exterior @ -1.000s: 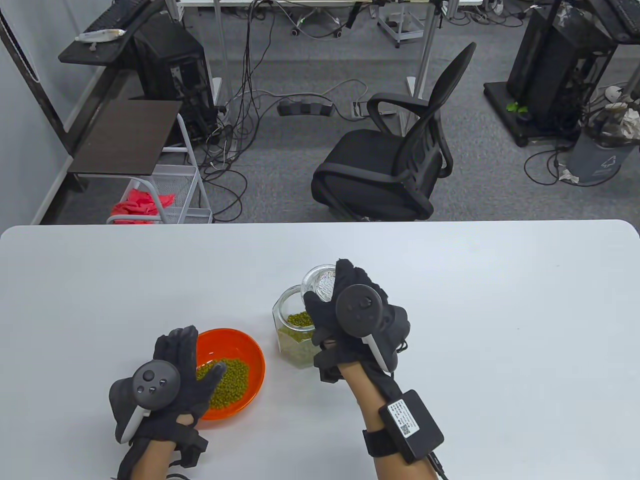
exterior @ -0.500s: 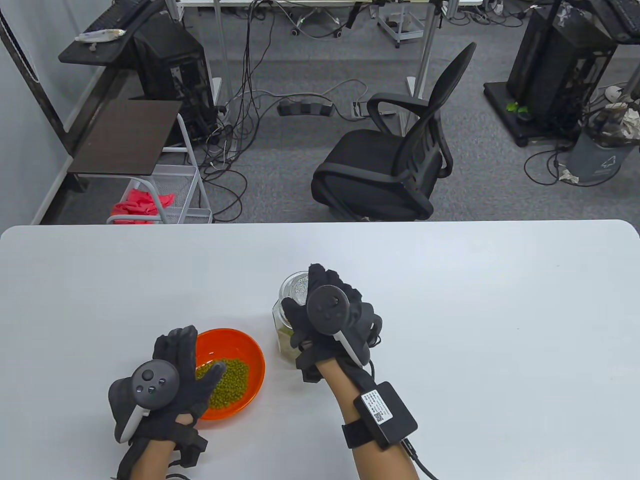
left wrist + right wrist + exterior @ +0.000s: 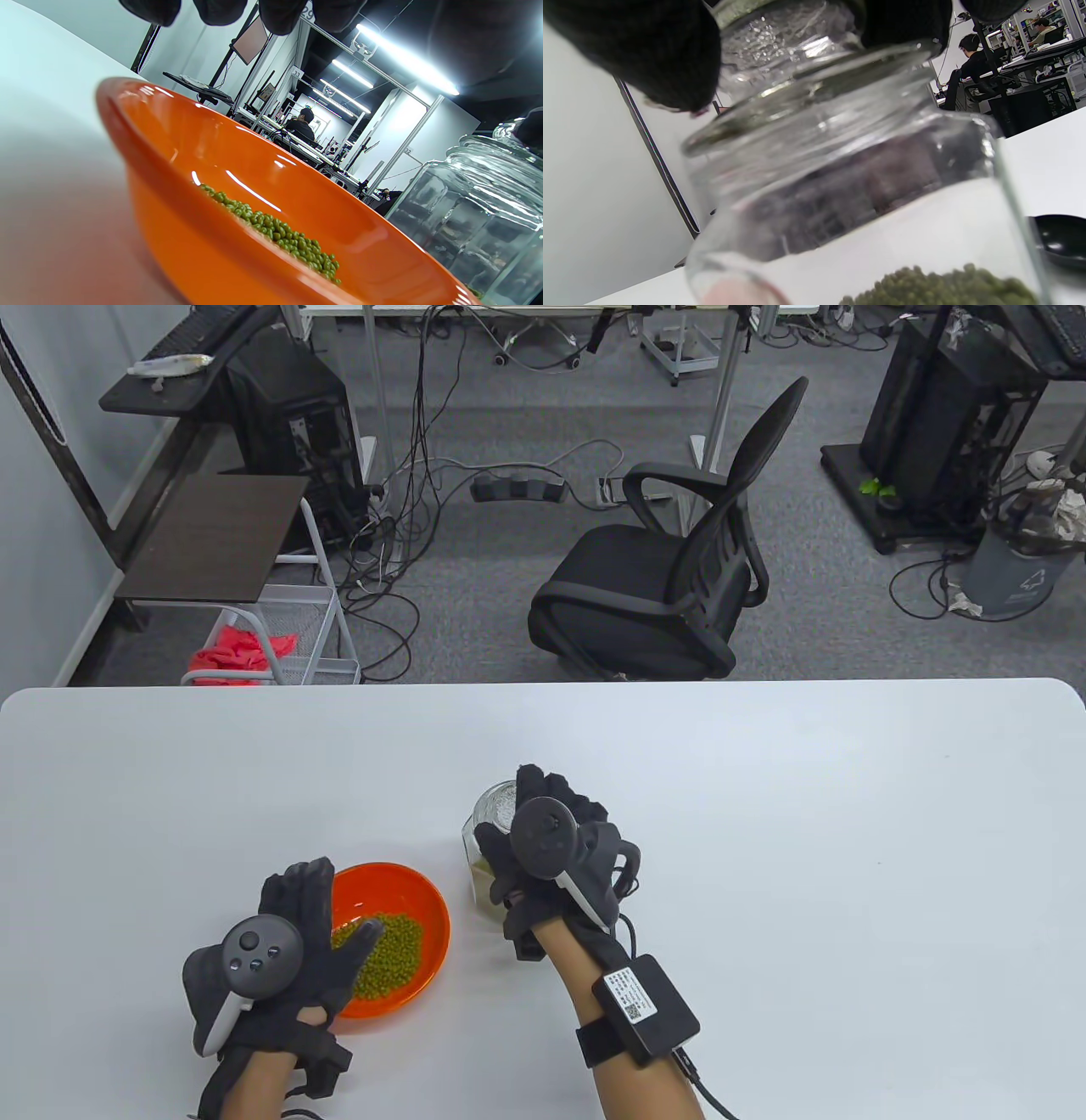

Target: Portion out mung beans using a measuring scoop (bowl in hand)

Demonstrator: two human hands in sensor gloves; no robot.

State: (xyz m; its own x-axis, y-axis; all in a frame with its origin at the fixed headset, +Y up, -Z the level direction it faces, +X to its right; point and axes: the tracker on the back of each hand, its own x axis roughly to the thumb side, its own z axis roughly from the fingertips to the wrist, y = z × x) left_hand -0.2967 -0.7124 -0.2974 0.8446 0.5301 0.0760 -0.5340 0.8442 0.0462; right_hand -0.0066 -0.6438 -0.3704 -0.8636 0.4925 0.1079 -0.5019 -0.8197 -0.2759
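Note:
An orange bowl with mung beans in it sits on the white table. My left hand lies over the bowl's left rim, thumb above the beans, fingers spread; the bowl and beans fill the left wrist view. A glass jar with mung beans at its bottom stands right of the bowl. My right hand holds the glass lid down on the jar's mouth. In the right wrist view my fingers grip the lid on the jar. No scoop is clearly visible.
The white table stretches wide to the right and far side. A dark rounded object lies on the table behind the jar in the right wrist view. A black office chair stands beyond the table's far edge.
My right hand moved left and down with the glass lid, from beside the open jar to resting on its mouth. The left hand and bowl have not moved.

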